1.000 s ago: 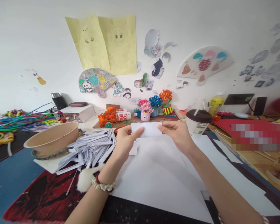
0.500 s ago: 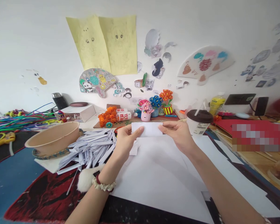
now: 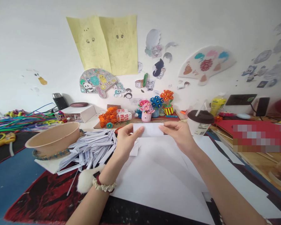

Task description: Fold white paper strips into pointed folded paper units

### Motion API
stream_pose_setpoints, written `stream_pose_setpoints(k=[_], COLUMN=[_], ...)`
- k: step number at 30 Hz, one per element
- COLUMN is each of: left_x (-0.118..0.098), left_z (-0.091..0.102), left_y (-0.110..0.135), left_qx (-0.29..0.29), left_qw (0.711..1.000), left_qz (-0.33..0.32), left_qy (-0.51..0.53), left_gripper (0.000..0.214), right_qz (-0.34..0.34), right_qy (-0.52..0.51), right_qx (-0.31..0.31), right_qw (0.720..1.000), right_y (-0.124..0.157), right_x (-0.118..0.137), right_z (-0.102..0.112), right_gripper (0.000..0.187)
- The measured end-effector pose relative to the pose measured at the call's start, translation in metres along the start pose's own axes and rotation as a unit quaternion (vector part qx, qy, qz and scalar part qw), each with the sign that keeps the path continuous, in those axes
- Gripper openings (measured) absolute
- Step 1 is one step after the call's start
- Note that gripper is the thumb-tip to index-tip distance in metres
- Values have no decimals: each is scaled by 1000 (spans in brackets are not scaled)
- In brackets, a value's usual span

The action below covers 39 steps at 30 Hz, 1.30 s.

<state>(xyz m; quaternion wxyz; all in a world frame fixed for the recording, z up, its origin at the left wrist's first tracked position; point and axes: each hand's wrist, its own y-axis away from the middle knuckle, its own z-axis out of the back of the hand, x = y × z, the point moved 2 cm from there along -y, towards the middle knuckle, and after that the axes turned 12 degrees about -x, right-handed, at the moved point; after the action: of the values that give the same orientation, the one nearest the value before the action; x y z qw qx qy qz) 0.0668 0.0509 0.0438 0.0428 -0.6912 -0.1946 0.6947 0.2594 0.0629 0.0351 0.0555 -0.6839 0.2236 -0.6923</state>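
A small white rectangular piece of paper point(image 3: 151, 130) is held up between my two hands, above the far end of a large white sheet point(image 3: 164, 175). My left hand point(image 3: 128, 136) pinches its left end, thumb on the near face. At the right end my right hand point(image 3: 175, 132) does the same, thumb in front and fingers behind. Left of my left hand lies a heap of folded white paper strips point(image 3: 93, 147). A smaller white paper piece point(image 3: 134, 150) rests just below my left hand. The paper's far face is hidden.
A beige bowl point(image 3: 52, 136) stands left of the heap. Ahead are pipe-cleaner flowers in pots point(image 3: 146, 116) and orange flowers point(image 3: 110, 117). A lidded cup with a straw point(image 3: 199, 125) is close beyond my right hand. Yellow scissors point(image 3: 4, 140) lie far left.
Both hands and the paper between them have shifted very slightly to the right. The grip looks the same, and nothing else has visibly moved.
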Motion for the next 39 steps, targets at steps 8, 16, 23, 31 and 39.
stream_pose_setpoints(k=[8,16,23,31,39], left_x=[19,43,55,54,58], left_z=[5,-2,-19,-27,-28], left_y=[-11,-14,-1,7,10], left_qx=[10,66,118,119,149], left_qw=[995,967,943,901,868], left_qz=[-2,-21,-33,-77,-158], left_qy=[-98,-244,-310,-409,-446], left_gripper=[35,24,16,13,28], right_qz=[-31,-93,-105,-42,31], right_qy=[34,85,166,230,303], right_qx=[34,104,135,108,99], right_qw=[998,987,971,966,947], right_y=[-7,-6,9,16,18], right_x=[-7,-39,-61,-59,-60], right_z=[3,19,37,36,35], right_gripper=[29,23,18,12,38])
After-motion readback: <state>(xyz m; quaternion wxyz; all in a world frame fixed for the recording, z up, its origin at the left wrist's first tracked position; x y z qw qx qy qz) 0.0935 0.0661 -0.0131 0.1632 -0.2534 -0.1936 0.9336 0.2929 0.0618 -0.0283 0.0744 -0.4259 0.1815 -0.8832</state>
